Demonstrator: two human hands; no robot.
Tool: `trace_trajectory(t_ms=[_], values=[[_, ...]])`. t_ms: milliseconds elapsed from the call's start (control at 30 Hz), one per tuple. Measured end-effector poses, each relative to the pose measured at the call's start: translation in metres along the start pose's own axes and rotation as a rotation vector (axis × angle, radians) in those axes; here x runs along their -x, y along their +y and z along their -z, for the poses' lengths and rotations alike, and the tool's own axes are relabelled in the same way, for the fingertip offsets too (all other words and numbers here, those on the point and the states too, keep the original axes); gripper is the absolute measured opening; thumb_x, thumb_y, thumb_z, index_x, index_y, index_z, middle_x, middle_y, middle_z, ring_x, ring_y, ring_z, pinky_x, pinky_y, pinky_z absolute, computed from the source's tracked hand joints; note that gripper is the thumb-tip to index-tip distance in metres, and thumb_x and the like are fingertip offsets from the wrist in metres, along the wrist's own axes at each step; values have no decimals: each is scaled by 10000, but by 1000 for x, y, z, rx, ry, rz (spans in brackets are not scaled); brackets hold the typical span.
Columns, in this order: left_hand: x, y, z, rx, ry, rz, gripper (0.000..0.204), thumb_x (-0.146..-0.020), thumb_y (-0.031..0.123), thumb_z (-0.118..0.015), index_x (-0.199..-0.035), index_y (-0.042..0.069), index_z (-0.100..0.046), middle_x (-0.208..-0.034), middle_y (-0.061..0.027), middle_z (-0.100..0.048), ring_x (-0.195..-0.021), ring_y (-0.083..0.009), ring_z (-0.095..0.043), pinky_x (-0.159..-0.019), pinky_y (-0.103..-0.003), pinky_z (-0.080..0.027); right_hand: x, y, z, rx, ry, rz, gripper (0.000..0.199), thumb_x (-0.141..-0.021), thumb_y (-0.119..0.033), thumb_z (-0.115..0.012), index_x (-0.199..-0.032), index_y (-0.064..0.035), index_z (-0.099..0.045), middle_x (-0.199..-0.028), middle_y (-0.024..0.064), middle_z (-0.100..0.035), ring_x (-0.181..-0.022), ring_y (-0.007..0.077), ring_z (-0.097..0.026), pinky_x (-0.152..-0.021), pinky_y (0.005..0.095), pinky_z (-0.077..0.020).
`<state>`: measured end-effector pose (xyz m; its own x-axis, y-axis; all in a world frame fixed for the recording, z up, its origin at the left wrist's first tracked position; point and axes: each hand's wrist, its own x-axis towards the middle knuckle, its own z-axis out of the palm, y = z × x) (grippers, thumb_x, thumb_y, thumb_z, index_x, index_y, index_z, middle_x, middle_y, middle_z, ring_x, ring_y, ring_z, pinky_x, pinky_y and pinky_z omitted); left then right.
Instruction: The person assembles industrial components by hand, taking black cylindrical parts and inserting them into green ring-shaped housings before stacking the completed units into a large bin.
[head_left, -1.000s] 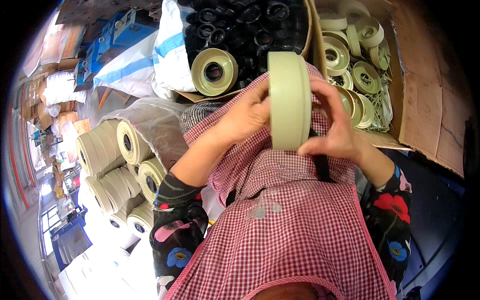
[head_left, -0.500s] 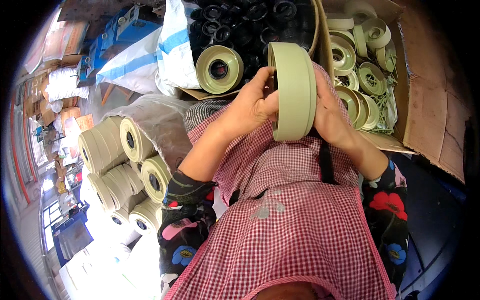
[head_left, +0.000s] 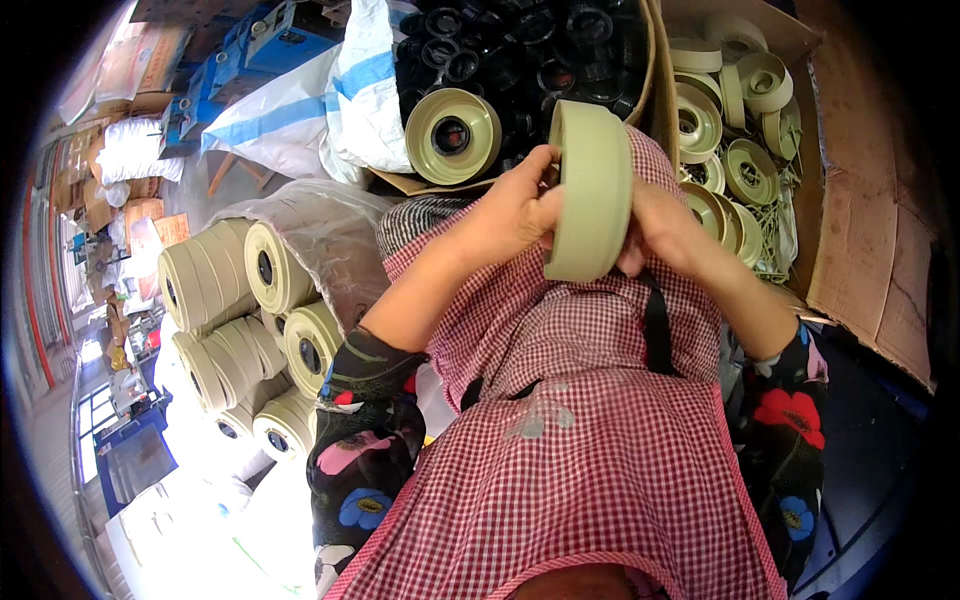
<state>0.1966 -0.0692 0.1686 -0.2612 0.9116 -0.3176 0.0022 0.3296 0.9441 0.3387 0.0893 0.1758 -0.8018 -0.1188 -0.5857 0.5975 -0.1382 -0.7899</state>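
We can't see the fingertips of the left hand (head_left: 508,218): hidden at the left face of the pale-green round part (head_left: 595,195), fingers (head_left: 532,170) gripping its rim. Right hand (head_left: 670,230) is against the right side, fingers mostly hidden; we can't tell if they grip. Part is on edge between both hands, over the checked apron (head_left: 610,430). Black rings (head_left: 520,70) beyond merge together, cut off up top.

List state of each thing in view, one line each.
Pale green wheel: held up, edge-on
Left grip: closed on wheel's left side
Right grip: at wheel's right side, fingers partly hidden
Black-parts box: open, filled
Loose wheel: face up on black parts
Wheel box: open, flap out
Wheel stacks: lying sideways, rows
Clear film: crumpled
Striped sack: crumpled
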Motion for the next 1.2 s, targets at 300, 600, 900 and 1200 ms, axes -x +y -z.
trace_trajectory(t_ms=[300,600,900,1200], values=[[3,0,-5,-366,162,-208,684,-828,448,-588,-1235,-55,-366,-1030,-171,-565,-926,-222,-572,-811,-315,-472,-13,21,-4,-458,-57,96,424,-929,-379,-445,-1000,21,-569,-785,112,-624,-580,140,-603,-400,237,-458],[4,-20,91,-521,578,-150,456,-902,309,-450,-1156,-69,-469,-984,-213,-622,-934,-282,-612,-800,-360,-485,-26,100,110,106,756,130,321,-905,-310,-509,-860,-6,-601,-670,63,-578,-611,136,-555,-572,261,-440],[-35,-113,147,-1063,526,405,782,-759,512,-636,-1198,-83,-385,-1204,-313,-429,-1054,-446,-509,-889,-442,-442,-25,266,145,645,842,-295,610,-785,-473,-575,-1037,82,-564,-990,260,-614,-909,348,-611,-810,388,-466],[-92,-50,66,-1181,582,-332,339,-768,182,-637,-1053,19,-552,-1005,-171,-549,-944,-347,-541,-789,-415,-462,-17,221,114,-127,617,-259,675,-716,-433,-704,-1116,77,-514,-859,110,-603,-690,156,-551,-584,288,-441]])
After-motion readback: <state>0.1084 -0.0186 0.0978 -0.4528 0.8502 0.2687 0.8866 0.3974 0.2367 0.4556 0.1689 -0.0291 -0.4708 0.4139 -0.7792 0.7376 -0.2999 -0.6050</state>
